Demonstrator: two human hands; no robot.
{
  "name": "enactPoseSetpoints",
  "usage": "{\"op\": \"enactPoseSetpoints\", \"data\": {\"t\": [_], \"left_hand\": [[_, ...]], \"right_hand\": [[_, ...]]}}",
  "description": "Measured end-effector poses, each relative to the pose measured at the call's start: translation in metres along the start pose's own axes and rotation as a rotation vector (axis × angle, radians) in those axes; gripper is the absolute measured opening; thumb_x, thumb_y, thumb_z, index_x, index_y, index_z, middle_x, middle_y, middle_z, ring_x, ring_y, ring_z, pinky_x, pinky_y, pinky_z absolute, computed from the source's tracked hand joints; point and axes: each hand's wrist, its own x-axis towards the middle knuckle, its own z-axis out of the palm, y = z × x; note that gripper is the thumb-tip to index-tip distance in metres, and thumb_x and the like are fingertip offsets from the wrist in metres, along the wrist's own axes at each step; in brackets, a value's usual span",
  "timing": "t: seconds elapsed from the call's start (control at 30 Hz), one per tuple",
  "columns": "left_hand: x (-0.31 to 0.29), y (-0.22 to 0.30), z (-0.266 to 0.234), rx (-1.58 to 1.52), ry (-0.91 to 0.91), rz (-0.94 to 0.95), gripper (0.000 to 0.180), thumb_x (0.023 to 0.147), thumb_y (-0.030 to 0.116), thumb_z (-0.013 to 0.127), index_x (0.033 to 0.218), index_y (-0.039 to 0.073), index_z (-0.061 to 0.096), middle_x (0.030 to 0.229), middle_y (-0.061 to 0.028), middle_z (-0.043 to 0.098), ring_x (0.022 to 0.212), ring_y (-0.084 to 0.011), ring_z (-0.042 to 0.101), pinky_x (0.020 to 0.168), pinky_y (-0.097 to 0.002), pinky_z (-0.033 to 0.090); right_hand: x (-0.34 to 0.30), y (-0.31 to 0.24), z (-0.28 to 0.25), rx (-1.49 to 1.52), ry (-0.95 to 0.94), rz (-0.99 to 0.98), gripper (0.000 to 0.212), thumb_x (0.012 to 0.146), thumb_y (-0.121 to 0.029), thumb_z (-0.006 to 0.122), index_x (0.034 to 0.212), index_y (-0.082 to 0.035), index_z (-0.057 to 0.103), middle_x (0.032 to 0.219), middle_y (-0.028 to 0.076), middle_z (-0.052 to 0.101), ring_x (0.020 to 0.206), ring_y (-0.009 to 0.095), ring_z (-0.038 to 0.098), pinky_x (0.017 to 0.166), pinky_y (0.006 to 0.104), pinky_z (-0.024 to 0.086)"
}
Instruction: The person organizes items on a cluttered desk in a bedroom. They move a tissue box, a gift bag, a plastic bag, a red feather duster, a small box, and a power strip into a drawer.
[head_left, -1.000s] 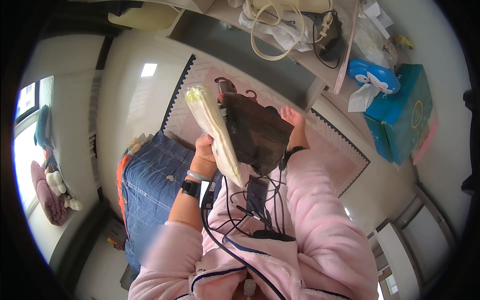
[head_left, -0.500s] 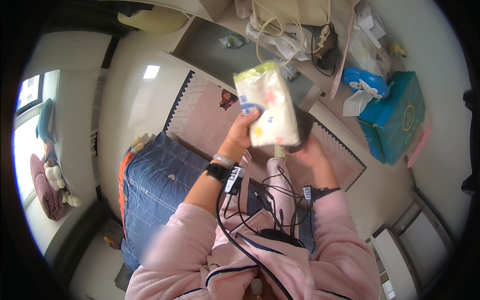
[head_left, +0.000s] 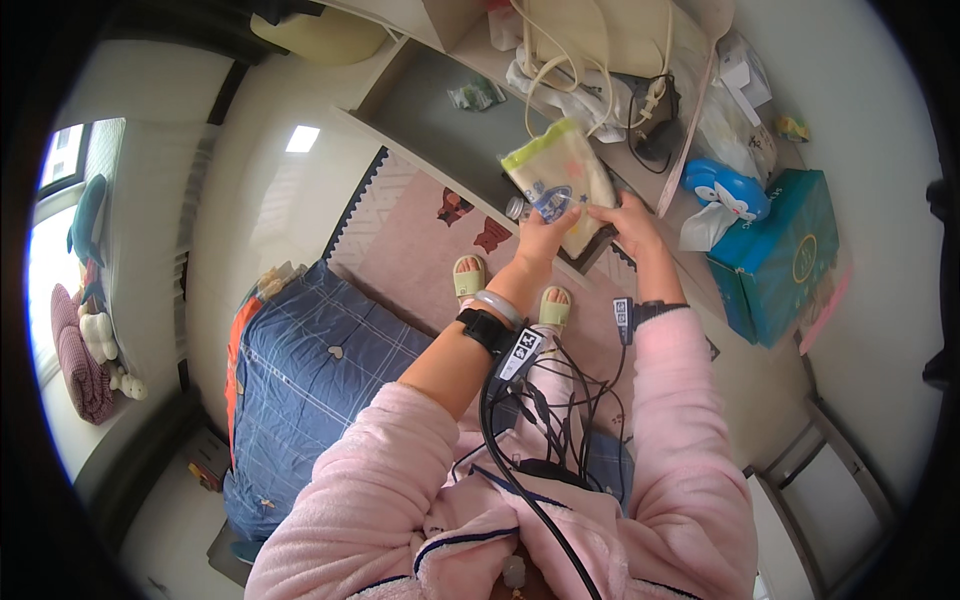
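A soft, plastic-wrapped pack [head_left: 572, 168], cream with a lime-green top edge, a blue patch and small coloured stars, is tilted over the open drawer [head_left: 420, 82]. My left hand [head_left: 547, 232] grips its lower left part, thumb across the front. On its right edge my right hand [head_left: 634, 225] is closed, thumb on the front and the other fingers mostly hidden behind. Beside my left hand, a small clear plastic object [head_left: 517, 208] shows at the drawer's edge; its kind I cannot make out. Farther left inside the drawer lies a small green-and-white packet [head_left: 475, 94].
On the desktop are a cream bag [head_left: 600, 35] with looped straps, a black adapter [head_left: 655, 120] with a cord, a blue tissue holder [head_left: 725, 190] and a teal box [head_left: 780, 260]. A blue quilted cover [head_left: 320, 370] lies to my left. Black cables [head_left: 560, 420] hang across my lap.
Both hands have moved forward and slightly right with the pack, which is now over the drawer. The dark object that was in my right hand behind the pack no longer shows there.
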Motion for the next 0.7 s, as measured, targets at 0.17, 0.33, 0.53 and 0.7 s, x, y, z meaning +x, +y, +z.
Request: {"op": "enactPoseSetpoints", "data": {"t": [0.17, 0.33, 0.53, 0.7], "left_hand": [[0.01, -0.005, 0.001, 0.187, 0.133, -0.083, 0.052, 0.081, 0.014, 0.074, 0.127, 0.008, 0.051, 0.114, -0.0033, 0.059, 0.107, -0.0172, 0.054, 0.093, -0.0314, 0.041], [0.012, 0.005, -0.004, 0.175, 0.106, -0.194, 0.074, 0.078, 0.013, 0.074, 0.139, 0.019, 0.033, 0.136, -0.0055, 0.044, 0.122, -0.0243, 0.045, 0.101, -0.0489, 0.032], [0.01, 0.019, -0.009, 0.125, 0.185, -0.41, 0.113, 0.08, 0.011, 0.074, 0.15, 0.038, -0.01, 0.139, -0.0185, 0.038, 0.124, -0.0383, 0.043, 0.096, -0.0584, 0.038], [0.007, 0.02, -0.021, 0.279, 0.097, -0.321, 0.11, 0.082, 0.016, 0.074, 0.153, 0.035, -0.008, 0.111, -0.0141, 0.055, 0.092, -0.0245, 0.058, 0.082, -0.0441, 0.052]], "right_hand": [[0.042, 0.017, -0.008, -0.371, 0.033, -0.163, 0.05, 0.077, -0.01, 0.075, 0.119, 0.005, 0.054, 0.107, 0.012, 0.065, 0.093, 0.019, 0.062, 0.08, 0.0316, 0.05], [0.062, 0.04, -0.011, -0.542, 0.1, -0.19, 0.05, 0.072, -0.018, 0.077, 0.114, 0.004, 0.061, 0.103, 0.021, 0.067, 0.094, 0.029, 0.065, 0.083, 0.0357, 0.049], [0.095, 0.065, 0.003, -0.98, 0.378, -0.147, 0.061, 0.072, -0.022, 0.076, 0.126, -0.005, 0.054, 0.122, 0.027, 0.057, 0.107, 0.041, 0.059, 0.088, 0.043, 0.05], [0.085, 0.073, 0.025, -1.1, 0.694, -0.208, 0.088, 0.072, -0.032, 0.077, 0.142, -0.004, 0.034, 0.137, 0.025, 0.043, 0.118, 0.042, 0.05, 0.097, 0.0475, 0.044]]}}
